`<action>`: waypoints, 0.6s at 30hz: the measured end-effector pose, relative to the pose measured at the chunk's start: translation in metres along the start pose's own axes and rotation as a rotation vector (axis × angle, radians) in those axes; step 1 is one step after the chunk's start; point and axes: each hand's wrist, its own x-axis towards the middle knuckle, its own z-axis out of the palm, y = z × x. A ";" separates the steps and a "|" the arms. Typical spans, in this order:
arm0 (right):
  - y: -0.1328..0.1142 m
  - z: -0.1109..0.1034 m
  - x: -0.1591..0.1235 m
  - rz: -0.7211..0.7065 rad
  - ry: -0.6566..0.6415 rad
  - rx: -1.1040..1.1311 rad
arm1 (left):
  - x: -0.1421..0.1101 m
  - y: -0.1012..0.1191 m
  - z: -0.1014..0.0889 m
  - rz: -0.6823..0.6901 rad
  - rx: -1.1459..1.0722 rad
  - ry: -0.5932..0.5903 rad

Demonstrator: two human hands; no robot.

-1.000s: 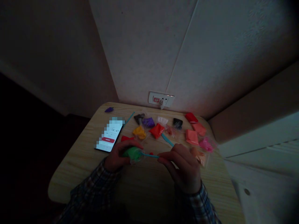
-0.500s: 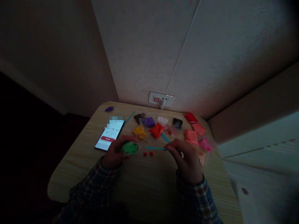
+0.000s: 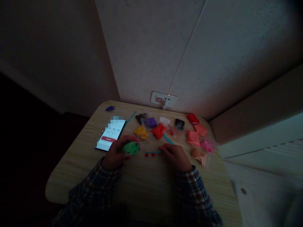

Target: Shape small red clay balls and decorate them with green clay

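"18:42" on the phone screen (image 3: 113, 130)

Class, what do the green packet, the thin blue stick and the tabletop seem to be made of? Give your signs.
Green packet: seemingly clear plastic film, faintly shiny, around a lumpy filling, perhaps soft clay.
Blue stick: probably plastic, being slim and evenly coloured; finish too small to judge.
Tabletop: wood or wood-look laminate, fairly matt; pale grain streaks show.
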 end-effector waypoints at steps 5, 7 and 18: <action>0.001 0.000 0.001 0.007 -0.017 -0.022 | 0.000 0.003 0.002 -0.005 -0.001 -0.019; 0.001 -0.001 0.001 0.007 -0.022 -0.026 | 0.001 0.005 0.002 -0.008 -0.004 -0.034; 0.003 -0.004 0.001 -0.012 0.009 -0.008 | 0.002 0.006 0.004 -0.012 -0.016 0.009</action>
